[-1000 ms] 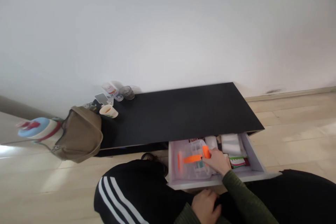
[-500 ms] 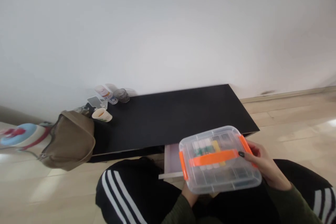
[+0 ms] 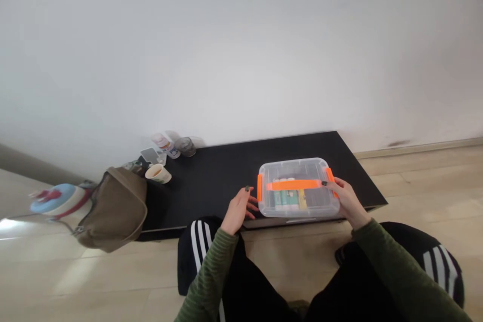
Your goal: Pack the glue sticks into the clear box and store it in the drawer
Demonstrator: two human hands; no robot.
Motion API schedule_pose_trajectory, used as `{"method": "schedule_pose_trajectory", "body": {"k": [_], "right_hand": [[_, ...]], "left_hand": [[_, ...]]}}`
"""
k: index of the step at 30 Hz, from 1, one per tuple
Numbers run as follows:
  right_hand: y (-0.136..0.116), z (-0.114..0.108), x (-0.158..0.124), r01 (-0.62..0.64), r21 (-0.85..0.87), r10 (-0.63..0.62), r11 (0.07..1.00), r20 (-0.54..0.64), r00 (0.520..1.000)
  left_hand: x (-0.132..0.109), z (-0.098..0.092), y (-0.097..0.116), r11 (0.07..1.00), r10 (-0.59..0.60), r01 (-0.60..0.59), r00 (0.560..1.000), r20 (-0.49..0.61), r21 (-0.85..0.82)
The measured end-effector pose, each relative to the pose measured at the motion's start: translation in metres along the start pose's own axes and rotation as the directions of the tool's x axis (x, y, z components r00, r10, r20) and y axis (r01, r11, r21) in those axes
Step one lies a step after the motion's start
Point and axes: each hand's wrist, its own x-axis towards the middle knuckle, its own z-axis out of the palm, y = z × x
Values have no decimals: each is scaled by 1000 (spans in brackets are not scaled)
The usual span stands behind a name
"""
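A clear plastic storage box (image 3: 320, 206) with an orange handle and orange side latches is at the front of the black table (image 3: 222, 171). White, green and yellow items show through its lid. My right hand (image 3: 349, 201) grips the box's right end, thumb on top by the latch and the other fingers partly hidden. Beside the left latch, my left hand (image 3: 239, 209) has its fingers apart and holds nothing. Below the box, the drawer front (image 3: 271, 222) sits about flush with the table's edge.
On the table's left end stand a paper cup (image 3: 158, 173) with brown liquid, a spray can (image 3: 166, 146), a grey glass (image 3: 186, 146) and a small white-framed object (image 3: 151, 155). A brown bag (image 3: 116, 206) and a blue-lidded container (image 3: 62, 201) are further left. The wall rises behind.
The box has moved away from my lap to the table's front. My left hand has come out from under it and opened at its left side. The drawer has gone from open to shut.
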Motion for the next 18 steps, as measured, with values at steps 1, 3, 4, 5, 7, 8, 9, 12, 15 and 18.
{"method": "schedule_pose_trajectory", "body": {"k": [1, 3, 4, 5, 7, 8, 9, 12, 15, 18], "right_hand": [[1, 5, 8, -4, -1, 4, 1000, 14, 1000], [2, 13, 24, -25, -13, 26, 1000, 63, 998], [2, 16, 32, -36, -38, 40, 999, 97, 994], [2, 18, 41, -41, -80, 51, 996, 131, 990], [0, 20, 59, -17, -205, 58, 979, 197, 979], [-1, 20, 67, 8, -266, 53, 964, 223, 973], [-1, 20, 74, 33, -310, 46, 950, 243, 969], [1, 20, 89, 48, -317, 44, 947, 277, 960], [8, 18, 95, -21, -253, 93, 967, 277, 956], [13, 11, 99, 41, -340, 47, 940, 248, 968]], "left_hand": [[7, 1, 10, 995, 15, -17, 1000, 20, 98], [25, 7, 28, 938, 54, -57, 998, 17, 343], [34, 9, 36, 880, 75, -64, 997, -6, 470], [44, 12, 42, 811, 92, -53, 995, -37, 582], [64, 14, 52, 697, 99, -11, 992, -81, 717], [72, 14, 54, 675, 90, 0, 992, -83, 738], [79, 12, 54, 681, 82, 1, 994, -78, 732], [90, 6, 44, 807, 101, -48, 993, -58, 589], [92, -3, 27, 937, 115, -91, 992, -49, 338], [91, -7, 15, 981, 112, -104, 993, -46, 161]]}}
